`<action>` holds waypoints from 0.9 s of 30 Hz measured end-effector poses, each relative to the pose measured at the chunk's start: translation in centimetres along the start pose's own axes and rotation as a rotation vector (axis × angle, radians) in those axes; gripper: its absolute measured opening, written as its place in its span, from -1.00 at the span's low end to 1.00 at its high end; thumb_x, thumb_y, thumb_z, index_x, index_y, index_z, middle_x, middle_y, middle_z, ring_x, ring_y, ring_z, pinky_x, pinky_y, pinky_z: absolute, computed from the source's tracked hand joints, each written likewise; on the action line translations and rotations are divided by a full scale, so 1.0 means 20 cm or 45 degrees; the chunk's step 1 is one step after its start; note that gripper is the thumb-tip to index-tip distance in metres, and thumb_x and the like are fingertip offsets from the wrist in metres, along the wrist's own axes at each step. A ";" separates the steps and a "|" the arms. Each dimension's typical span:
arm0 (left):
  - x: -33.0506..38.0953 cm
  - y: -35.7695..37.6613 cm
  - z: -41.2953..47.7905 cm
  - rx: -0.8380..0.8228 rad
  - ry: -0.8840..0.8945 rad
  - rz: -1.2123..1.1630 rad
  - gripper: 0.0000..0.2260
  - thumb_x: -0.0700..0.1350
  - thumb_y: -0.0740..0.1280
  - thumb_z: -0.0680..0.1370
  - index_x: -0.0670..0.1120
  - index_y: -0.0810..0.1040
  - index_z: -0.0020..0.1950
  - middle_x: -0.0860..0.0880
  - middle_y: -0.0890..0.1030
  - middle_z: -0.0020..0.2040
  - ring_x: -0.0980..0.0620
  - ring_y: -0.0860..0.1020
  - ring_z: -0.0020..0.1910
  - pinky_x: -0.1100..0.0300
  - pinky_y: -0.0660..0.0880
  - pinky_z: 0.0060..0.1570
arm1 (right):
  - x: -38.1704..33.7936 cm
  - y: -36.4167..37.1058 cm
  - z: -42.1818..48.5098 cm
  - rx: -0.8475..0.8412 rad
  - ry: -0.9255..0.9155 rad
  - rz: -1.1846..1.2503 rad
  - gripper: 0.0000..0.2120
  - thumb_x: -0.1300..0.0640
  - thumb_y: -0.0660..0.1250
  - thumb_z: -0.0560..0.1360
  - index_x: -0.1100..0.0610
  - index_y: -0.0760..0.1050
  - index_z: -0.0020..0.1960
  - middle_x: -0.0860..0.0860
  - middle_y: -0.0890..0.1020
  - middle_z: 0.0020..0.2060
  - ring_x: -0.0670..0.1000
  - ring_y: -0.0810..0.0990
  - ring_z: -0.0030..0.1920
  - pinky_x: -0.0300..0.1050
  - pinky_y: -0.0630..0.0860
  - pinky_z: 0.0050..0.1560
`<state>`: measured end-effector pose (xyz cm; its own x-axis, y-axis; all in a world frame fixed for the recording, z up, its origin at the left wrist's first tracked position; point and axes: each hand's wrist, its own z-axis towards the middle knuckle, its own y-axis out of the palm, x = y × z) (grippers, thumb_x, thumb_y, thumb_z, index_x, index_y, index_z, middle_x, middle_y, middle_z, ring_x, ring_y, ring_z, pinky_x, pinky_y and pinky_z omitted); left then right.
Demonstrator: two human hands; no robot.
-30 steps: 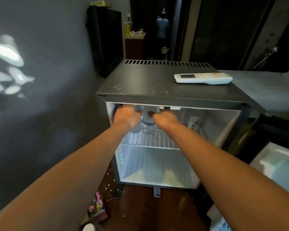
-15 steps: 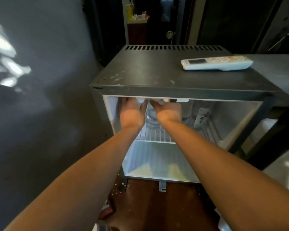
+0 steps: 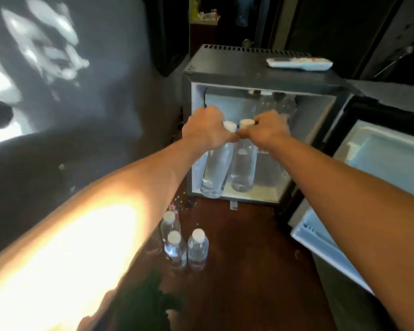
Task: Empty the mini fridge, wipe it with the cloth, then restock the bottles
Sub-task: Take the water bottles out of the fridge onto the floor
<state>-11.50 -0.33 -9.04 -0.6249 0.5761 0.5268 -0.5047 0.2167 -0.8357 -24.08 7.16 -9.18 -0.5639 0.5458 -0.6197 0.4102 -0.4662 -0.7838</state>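
No readable labels; my left hand (image 3: 207, 132) & right hand (image 3: 268, 130) each have fingers closed on a clear white-capped bottle's neck in front of the open mini fridge (image 3: 261, 75), w/ three bottles (image 3: 184, 244) on the floor.

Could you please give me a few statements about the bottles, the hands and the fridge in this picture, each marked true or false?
1. Each hand holds a clear plastic bottle by its neck. True: the left hand grips the left clear bottle and the right hand grips the right clear bottle.
2. The dark grey mini fridge has its door shut. False: it is open, and the white-lined door is swung to the right.
3. Three white-capped bottles stand on the brown wooden floor. True.
4. The white remote control lies on the floor. False: it lies on top of the fridge.
5. The held bottles have blue caps. False: both caps are white.
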 end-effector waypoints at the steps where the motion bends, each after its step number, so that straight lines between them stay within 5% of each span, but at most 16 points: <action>1: -0.01 0.01 -0.05 -0.022 0.019 0.003 -0.57 0.25 0.54 0.27 -0.08 0.62 -0.16 -0.06 0.62 -0.13 -0.08 0.61 -0.14 0.11 0.48 -0.29 | 0.02 0.01 -0.05 -0.001 -0.005 -0.029 -0.55 -0.11 0.57 0.25 0.17 0.63 -0.03 0.09 0.62 -0.18 0.07 0.60 -0.16 -0.13 0.46 -0.25; 5: -0.04 0.02 -0.24 -0.100 0.101 0.028 -0.61 0.21 0.55 0.30 -0.09 0.61 -0.20 -0.05 0.62 -0.17 -0.04 0.60 -0.14 0.11 0.45 -0.27 | 0.09 0.06 -0.22 -0.038 -0.017 -0.105 -0.58 -0.07 0.58 0.26 0.12 0.65 0.03 0.10 0.66 -0.05 0.09 0.63 -0.04 -0.05 0.58 -0.09; 18: -0.16 0.28 -0.59 -0.512 0.267 0.351 -0.65 0.13 0.53 0.38 0.00 0.49 -0.02 0.01 0.55 0.02 -0.06 0.52 -0.01 0.09 0.42 -0.14 | 0.37 0.23 -0.59 -0.413 0.091 -0.337 -0.63 -0.05 0.58 0.25 0.21 0.64 -0.14 0.09 0.67 -0.26 0.09 0.63 -0.18 -0.12 0.47 -0.26; 22: -0.22 0.39 -0.68 -0.570 0.310 0.504 -0.64 0.17 0.51 0.37 0.01 0.53 0.01 -0.01 0.60 0.03 -0.10 0.55 0.01 0.07 0.43 -0.13 | 0.48 0.37 -0.67 -0.465 0.146 -0.286 -0.65 0.02 0.56 0.28 0.17 0.60 -0.02 0.10 0.66 -0.10 0.10 0.63 -0.09 -0.09 0.57 -0.16; 27: -0.29 0.51 -0.73 -0.626 0.431 0.731 -0.69 0.16 0.43 0.42 0.03 0.59 0.06 -0.04 0.63 0.07 -0.11 0.53 0.14 0.02 0.35 0.11 | 0.58 0.54 -0.72 -0.598 0.193 -0.312 -0.61 0.04 0.51 0.33 0.12 0.51 0.09 0.09 0.59 0.03 0.14 0.60 0.03 -0.10 0.45 -0.16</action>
<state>-4.33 9.94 -22.82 -0.4534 0.8912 -0.0123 0.2052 0.0910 -0.9745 -15.86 18.54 -25.45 -0.5878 0.7096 -0.3885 0.5752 0.0289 -0.8175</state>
